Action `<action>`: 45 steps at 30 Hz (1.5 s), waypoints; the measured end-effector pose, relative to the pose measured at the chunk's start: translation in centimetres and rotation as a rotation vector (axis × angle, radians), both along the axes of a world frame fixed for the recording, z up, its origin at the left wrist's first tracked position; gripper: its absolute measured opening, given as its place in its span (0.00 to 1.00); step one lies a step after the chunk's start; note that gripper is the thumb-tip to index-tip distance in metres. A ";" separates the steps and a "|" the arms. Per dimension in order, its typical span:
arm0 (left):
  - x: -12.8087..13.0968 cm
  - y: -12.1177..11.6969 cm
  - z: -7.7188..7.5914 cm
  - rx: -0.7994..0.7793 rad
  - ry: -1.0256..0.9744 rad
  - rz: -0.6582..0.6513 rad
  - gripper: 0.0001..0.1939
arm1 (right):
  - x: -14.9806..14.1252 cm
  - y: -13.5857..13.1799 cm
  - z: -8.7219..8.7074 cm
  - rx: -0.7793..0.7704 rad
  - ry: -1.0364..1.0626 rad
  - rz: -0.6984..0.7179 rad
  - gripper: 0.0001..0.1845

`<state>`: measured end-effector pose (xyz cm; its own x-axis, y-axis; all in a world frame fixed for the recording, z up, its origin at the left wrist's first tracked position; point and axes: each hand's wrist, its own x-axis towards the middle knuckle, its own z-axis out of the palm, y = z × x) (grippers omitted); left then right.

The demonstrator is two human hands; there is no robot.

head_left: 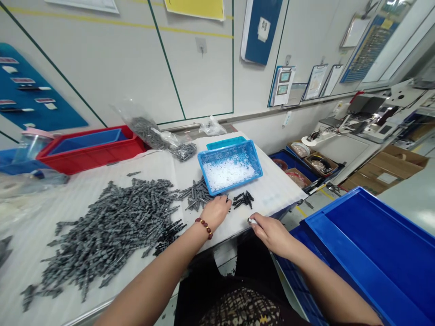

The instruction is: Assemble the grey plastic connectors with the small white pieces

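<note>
My left hand, with a beaded bracelet on the wrist, is closed just in front of the blue bin. Something dark shows at its fingertips, mostly hidden by the fingers. Small white rings fill the blue bin. Close to the table's front edge, my right hand pinches a small white piece with a dark end. Between the hands and the bin lies a small group of black plastic fittings. Grey fittings lie left of the bin, and a large heap of grey fittings spreads farther left.
A red bin with a blue tray inside stands at the back left. Clear bags of parts lie beside it. A teal tray sits behind the blue bin. Large blue crates are off the table to my right.
</note>
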<state>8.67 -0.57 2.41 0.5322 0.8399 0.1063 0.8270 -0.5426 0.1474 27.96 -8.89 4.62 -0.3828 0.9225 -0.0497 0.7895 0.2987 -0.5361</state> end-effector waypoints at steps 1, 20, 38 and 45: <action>0.0 0.1 0.0 0.002 0.012 -0.014 0.13 | 0.1 0.0 -0.1 0.001 0.020 0.000 0.11; -4.1 -9.0 0.7 -0.221 -0.747 0.127 0.06 | -2.4 0.1 1.0 0.027 -0.032 0.185 0.11; -5.5 -10.1 0.8 -0.291 -0.686 -0.019 0.06 | -5.6 -0.2 2.9 0.017 -0.345 0.331 0.08; -5.1 -10.3 0.8 -0.331 -0.673 -0.032 0.05 | -5.7 -0.5 2.7 0.029 -0.364 0.308 0.11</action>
<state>3.59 -10.86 3.23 0.4660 0.8699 0.1615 0.4856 -0.4040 0.7752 22.22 -9.37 7.30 -0.6012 0.7717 -0.2073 0.7967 0.5592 -0.2291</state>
